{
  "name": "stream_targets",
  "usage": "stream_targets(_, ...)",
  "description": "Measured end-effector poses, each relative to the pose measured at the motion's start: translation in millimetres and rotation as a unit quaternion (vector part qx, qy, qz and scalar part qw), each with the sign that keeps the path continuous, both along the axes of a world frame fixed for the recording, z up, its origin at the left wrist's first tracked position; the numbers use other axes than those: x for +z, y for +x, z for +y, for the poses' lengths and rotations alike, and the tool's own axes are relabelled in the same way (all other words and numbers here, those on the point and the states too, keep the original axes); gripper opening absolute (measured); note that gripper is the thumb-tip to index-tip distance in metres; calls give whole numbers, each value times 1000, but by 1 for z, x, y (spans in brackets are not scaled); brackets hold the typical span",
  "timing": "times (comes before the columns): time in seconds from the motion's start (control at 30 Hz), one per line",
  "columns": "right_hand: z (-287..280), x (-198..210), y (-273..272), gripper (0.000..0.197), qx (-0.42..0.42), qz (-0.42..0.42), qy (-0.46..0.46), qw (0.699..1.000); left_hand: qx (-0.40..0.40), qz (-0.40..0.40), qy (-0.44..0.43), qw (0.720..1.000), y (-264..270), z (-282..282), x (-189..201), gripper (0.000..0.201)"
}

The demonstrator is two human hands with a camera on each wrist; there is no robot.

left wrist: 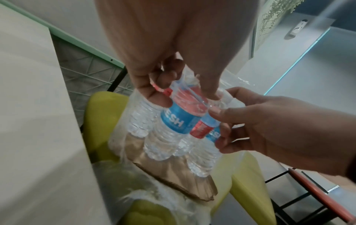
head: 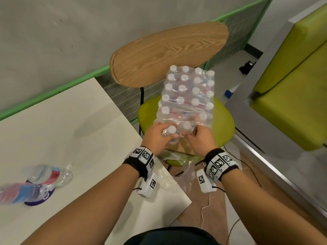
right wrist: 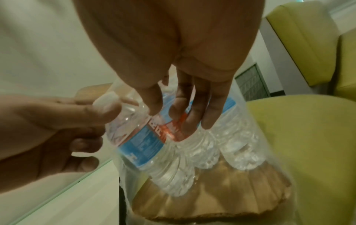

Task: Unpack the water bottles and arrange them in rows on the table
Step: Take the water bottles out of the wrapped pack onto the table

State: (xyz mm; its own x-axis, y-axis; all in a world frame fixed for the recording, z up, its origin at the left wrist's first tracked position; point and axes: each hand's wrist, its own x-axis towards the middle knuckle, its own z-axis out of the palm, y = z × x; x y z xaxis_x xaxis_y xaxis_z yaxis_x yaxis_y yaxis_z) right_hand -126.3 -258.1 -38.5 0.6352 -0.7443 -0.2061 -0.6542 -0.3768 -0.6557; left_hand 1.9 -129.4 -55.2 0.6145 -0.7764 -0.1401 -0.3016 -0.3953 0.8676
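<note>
The left hand (head: 157,137) has its fingers (left wrist: 161,100) clamped on a bottle (left wrist: 169,130) at the pack's (head: 187,96) near end, on the chair (head: 224,124) right of the worktop (head: 62,129). The right hand (head: 200,140) pinches the wrap (right wrist: 256,121).

bottle pack (head: 187,98): shrink-wrapped, torn open | on chair; two bottles (head: 35,184): table

- Left hand (head: 156,137) covers the body of the bottle (head: 171,129) it grips; only the cap shows in the head view.
- Two bottles on the table (head: 35,184), far left of that hand, blurred; one cut by the frame edge.
- Labels under the right hand's fingers (right wrist: 210,112) unreadable.
</note>
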Motion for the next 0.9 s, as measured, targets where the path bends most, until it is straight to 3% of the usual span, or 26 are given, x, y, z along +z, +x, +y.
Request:
stream_targets(0.1,-7,5,-8,21,78,-3,-40,996,-24,8,-21,999,1,18,1,41)
stream_targets(0.23,-12,2,-16,39,140,8,-101,985,-78,46,-49,995,1,48,5,43)
stream_targets(0.33,-12,1,-16,41,152,-6,-110,982,-56,93,-39,993,3,72,15,37)
stream_targets(0.5,-5,1,-12,35,204,-51,-133,969,57,171,-45,983,8,131,29,30)
stream_targets(0.6,0,7,-5,34,195,-70,-114,972,167,158,-70,971,5,178,31,30)
stream_targets(0.73,6,20,3,29,204,-45,-23,978,316,140,-84,935,3,247,27,31)
stream_targets(0.9,18,25,7,31,246,-1,17,969,385,77,-9,919,-1,322,19,34)
